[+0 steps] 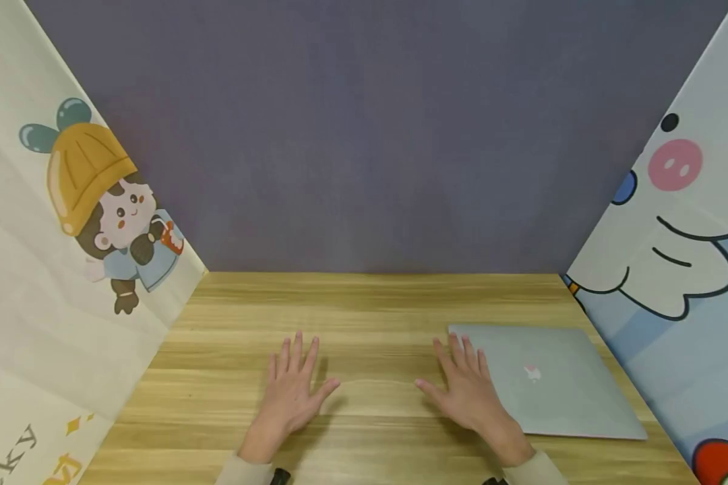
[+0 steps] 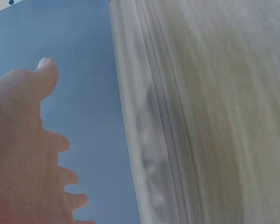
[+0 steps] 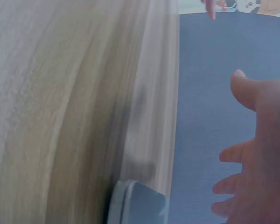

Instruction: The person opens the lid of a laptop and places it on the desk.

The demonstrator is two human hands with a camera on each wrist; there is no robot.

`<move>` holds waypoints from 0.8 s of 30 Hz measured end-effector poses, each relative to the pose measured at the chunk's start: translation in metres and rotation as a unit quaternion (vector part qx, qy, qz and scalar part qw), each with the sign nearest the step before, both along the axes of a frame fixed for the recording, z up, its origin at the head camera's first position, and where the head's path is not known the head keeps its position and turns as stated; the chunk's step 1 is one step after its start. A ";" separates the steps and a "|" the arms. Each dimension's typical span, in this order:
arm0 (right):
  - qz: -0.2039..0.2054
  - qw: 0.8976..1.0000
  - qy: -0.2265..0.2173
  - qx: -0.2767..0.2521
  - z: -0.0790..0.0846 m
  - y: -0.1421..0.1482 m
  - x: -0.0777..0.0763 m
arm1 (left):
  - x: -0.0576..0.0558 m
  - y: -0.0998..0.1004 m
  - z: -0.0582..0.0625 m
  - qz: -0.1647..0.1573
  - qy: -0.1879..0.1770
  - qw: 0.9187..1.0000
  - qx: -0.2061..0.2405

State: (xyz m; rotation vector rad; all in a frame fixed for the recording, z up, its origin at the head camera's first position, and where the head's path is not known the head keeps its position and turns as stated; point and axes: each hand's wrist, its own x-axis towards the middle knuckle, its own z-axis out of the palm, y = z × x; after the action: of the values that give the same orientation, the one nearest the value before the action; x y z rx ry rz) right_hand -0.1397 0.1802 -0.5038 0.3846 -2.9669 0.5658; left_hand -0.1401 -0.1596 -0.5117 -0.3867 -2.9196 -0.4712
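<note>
My left hand (image 1: 292, 397) hovers over the left-centre of the wooden table, palm down with its fingers spread and nothing in it. Its thumb (image 2: 47, 77) stands apart from the other fingers in the left wrist view. To the right, my right hand (image 1: 466, 391) is spread the same way and holds nothing. That hand is nearest a closed silver laptop (image 1: 558, 391), and its outer fingers overlap the laptop's left edge in the head view. In the right wrist view a corner of the laptop (image 3: 144, 207) shows below the right hand (image 3: 266, 154).
The wooden table (image 1: 376, 303) ends at a dark grey-blue panel (image 1: 376, 135) at the back. A pale wall with a cartoon figure (image 1: 121, 209) stands on the left. On the right rises a wall printed with a cartoon pig (image 1: 679, 249), close to the laptop's right side.
</note>
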 end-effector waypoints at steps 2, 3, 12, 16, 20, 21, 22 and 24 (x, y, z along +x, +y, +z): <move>0.003 1.000 -0.001 -0.008 0.002 0.003 0.001 | 0.000 0.002 0.000 0.000 -0.008 1.000 0.002; 0.005 1.000 -0.002 -0.013 0.003 0.005 0.001 | -0.001 0.003 -0.001 0.000 -0.012 1.000 0.002; -0.003 1.000 0.008 -0.017 0.005 0.029 0.003 | 0.000 0.019 -0.004 -0.009 -0.023 1.000 0.013; -0.007 1.000 0.014 -0.026 0.007 0.040 0.003 | -0.001 0.027 -0.002 -0.014 -0.015 0.999 0.026; -0.010 0.999 0.023 -0.039 0.009 0.049 0.003 | -0.002 0.033 0.000 -0.018 0.000 0.999 0.044; -0.012 0.999 0.024 -0.041 0.010 0.052 0.003 | -0.002 0.035 0.000 -0.020 0.004 0.999 0.049; -0.014 0.999 0.025 -0.042 0.010 0.055 0.003 | -0.002 0.036 0.000 -0.022 0.007 0.998 0.052; -0.017 0.998 0.028 -0.046 0.011 0.060 0.005 | -0.002 0.038 -0.001 -0.024 0.009 0.998 0.057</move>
State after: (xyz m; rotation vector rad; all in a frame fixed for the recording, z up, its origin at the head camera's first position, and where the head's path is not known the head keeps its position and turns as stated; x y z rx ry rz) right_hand -0.1350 0.2398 -0.4930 0.3356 -2.8764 0.6732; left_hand -0.1423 -0.1215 -0.5123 -0.4447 -2.8545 -0.6340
